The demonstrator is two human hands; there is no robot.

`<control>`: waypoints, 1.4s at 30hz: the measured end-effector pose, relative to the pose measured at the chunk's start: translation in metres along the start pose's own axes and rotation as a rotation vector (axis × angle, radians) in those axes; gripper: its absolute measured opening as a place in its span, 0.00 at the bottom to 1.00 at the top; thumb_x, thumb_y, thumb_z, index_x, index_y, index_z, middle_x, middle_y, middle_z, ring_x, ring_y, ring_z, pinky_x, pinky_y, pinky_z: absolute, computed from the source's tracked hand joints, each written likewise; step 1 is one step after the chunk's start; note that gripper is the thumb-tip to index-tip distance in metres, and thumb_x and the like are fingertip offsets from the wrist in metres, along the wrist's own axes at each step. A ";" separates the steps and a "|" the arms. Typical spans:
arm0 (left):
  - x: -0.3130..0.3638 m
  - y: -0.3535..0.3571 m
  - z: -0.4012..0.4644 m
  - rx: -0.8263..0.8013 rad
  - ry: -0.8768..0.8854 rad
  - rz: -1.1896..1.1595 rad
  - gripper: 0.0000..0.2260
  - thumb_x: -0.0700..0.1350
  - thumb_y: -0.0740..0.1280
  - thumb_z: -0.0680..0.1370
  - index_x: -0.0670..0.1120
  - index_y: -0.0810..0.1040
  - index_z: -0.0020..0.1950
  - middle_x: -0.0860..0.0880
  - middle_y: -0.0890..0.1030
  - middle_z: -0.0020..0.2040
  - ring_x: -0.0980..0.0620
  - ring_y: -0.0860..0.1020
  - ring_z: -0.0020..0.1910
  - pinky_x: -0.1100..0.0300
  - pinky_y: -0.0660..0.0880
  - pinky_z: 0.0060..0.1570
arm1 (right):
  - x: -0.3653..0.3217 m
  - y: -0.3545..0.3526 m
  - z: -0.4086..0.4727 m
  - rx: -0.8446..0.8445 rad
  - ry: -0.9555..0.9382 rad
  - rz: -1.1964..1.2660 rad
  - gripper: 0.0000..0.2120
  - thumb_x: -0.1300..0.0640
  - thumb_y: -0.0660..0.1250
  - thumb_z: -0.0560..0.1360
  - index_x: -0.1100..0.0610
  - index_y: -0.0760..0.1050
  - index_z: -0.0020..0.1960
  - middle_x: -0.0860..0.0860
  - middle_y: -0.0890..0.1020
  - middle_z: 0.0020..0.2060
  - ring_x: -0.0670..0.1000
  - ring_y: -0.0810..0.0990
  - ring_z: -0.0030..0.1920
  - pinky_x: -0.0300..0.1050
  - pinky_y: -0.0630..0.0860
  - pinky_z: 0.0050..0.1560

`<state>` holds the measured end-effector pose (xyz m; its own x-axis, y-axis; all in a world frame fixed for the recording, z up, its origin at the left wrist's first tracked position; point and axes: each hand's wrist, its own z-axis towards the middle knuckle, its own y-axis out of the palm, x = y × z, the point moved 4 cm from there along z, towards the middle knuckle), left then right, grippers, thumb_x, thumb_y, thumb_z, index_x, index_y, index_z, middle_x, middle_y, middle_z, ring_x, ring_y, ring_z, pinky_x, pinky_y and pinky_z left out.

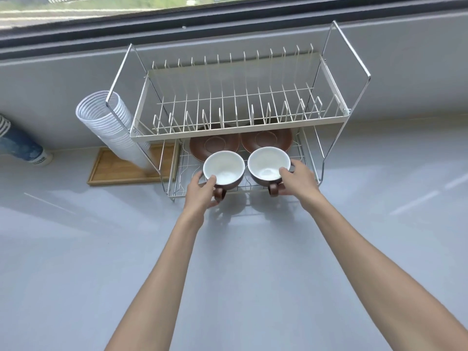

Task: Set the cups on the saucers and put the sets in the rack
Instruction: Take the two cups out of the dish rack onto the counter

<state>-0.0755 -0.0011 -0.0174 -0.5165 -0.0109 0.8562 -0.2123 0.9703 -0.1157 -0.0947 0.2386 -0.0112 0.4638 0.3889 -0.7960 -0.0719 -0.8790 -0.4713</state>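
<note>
Two brown saucers, the left saucer (202, 145) and the right saucer (281, 139), lie side by side on the lower shelf of the two-tier wire rack (238, 130). I hold two brown cups with white insides just in front of them, over the lower shelf's front edge. My left hand (201, 190) grips the left cup (224, 168) with its thumb on the rim. My right hand (297, 177) grips the right cup (268, 163) the same way. Both handles point toward me. Whether the cups touch the shelf is unclear.
A stack of clear plastic cups (111, 122) leans on a wooden tray (109, 168) left of the rack. A blue paper-cup stack (20, 145) lies at the far left. The grey counter (228, 274) stretches toward me; a window ledge runs behind the rack.
</note>
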 end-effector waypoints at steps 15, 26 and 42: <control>0.002 0.003 -0.007 0.056 -0.046 -0.080 0.21 0.36 0.61 0.77 0.49 0.73 0.68 0.45 0.78 0.41 0.48 0.77 0.34 0.45 0.82 0.45 | 0.003 0.000 -0.009 0.050 0.040 0.188 0.17 0.64 0.58 0.76 0.60 0.76 0.63 0.59 0.81 0.51 0.60 0.86 0.43 0.50 0.84 0.39; -0.007 0.006 -0.045 0.047 0.020 -0.070 0.22 0.36 0.63 0.77 0.47 0.73 0.70 0.44 0.80 0.43 0.44 0.80 0.41 0.50 0.83 0.38 | 0.025 -0.040 -0.050 0.078 0.018 0.239 0.19 0.65 0.57 0.76 0.61 0.76 0.64 0.59 0.79 0.54 0.57 0.85 0.37 0.36 0.79 0.26; -0.060 0.089 -0.096 -0.212 -0.015 0.076 0.22 0.35 0.63 0.77 0.45 0.72 0.71 0.43 0.81 0.45 0.42 0.80 0.40 0.51 0.84 0.36 | 0.135 -0.121 -0.125 0.216 0.122 0.236 0.17 0.64 0.57 0.74 0.56 0.78 0.57 0.60 0.85 0.42 0.58 0.87 0.39 0.52 0.85 0.44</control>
<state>0.0168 0.1088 -0.0308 -0.5367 0.0625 0.8415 0.0059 0.9975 -0.0703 0.0874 0.3626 -0.0142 0.5129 0.1343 -0.8479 -0.3692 -0.8572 -0.3591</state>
